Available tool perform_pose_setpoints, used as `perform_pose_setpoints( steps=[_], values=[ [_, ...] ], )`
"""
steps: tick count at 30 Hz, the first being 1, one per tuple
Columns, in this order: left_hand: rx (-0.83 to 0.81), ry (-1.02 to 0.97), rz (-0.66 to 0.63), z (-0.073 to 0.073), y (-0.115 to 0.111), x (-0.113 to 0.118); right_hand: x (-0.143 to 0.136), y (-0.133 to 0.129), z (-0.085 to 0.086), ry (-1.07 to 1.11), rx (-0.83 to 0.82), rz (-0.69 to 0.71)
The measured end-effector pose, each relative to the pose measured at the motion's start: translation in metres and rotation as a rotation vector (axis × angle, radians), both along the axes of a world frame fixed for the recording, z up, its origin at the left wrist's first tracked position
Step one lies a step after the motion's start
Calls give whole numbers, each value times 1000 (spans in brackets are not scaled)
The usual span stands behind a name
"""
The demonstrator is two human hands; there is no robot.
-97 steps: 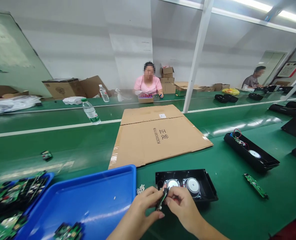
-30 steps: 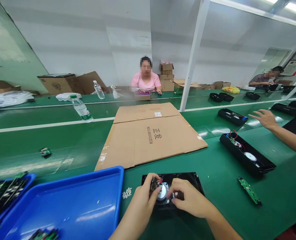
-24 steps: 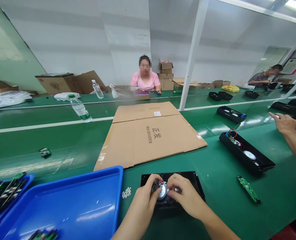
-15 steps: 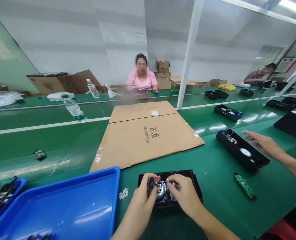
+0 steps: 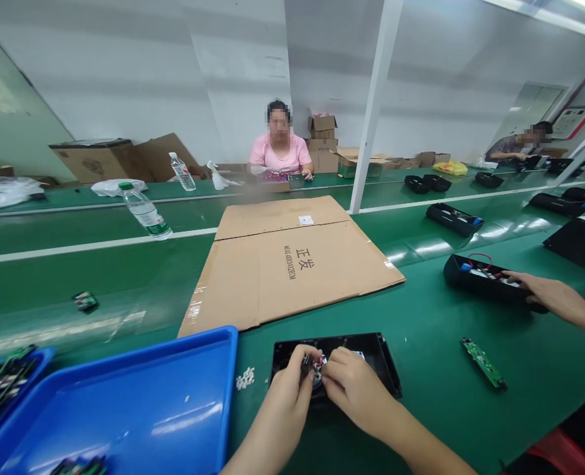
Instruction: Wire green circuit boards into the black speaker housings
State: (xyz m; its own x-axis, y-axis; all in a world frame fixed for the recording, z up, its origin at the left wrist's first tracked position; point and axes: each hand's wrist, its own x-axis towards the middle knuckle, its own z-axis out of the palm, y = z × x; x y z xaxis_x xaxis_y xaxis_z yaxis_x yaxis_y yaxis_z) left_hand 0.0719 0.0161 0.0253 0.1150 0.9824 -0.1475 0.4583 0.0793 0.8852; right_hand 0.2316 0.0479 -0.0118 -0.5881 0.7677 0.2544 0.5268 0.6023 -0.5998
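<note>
My left hand (image 5: pixel 295 386) is closed on a small circuit board (image 5: pixel 306 365), seen edge-on and mostly covered by the fingers. Close against it, my right hand (image 5: pixel 354 389) pinches at red and white wires (image 5: pixel 318 364) beside the board; a connector there is too small to make out. Both hands are over a black speaker housing (image 5: pixel 385 369) lying open on the green bench. Parts of a speaker inside it show between the fingers. Just left of the housing lies a small pile of white connectors (image 5: pixel 245 378).
A blue tray (image 5: pixel 231 382) stands at left, near circuit boards (image 5: pixel 10 376). Flat cardboard (image 5: pixel 272 277) lies ahead. At right, a co-worker's hand (image 5: pixel 544 290) reaches into another black housing (image 5: pixel 470 280), beside a long green board (image 5: pixel 484 363). A bottle (image 5: pixel 146 212) stands at left.
My right hand has moved left, up against my left hand and the wires. At right, the co-worker's hand has come down into the other housing, which has shifted and turned.
</note>
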Motion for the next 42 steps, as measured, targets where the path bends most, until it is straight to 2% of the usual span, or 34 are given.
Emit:
perform_pose_setpoints(
  steps=[7,12,18,22,26,33,37,42],
  values=[
    [-18,17,-145,0,-3,1,2,-3,-1,-37,125,17],
    [-26,0,-117,-2,-3,0,2,-2,-2,-53,152,24],
    [-17,35,-114,5,-3,-2,2,-2,-4,0,168,31],
    [-2,29,-174,9,-3,-4,4,-1,-2,37,11,-12],
    [-22,41,-173,13,-4,-8,5,-1,5,99,-154,-75],
    [-10,65,-251,15,-7,-15,5,-1,7,135,-345,-64],
    [-6,103,-275,18,-7,-16,5,-2,8,58,-247,-13],
    [-6,133,-274,21,-8,-14,2,-5,3,55,-139,-23]
  ],
)
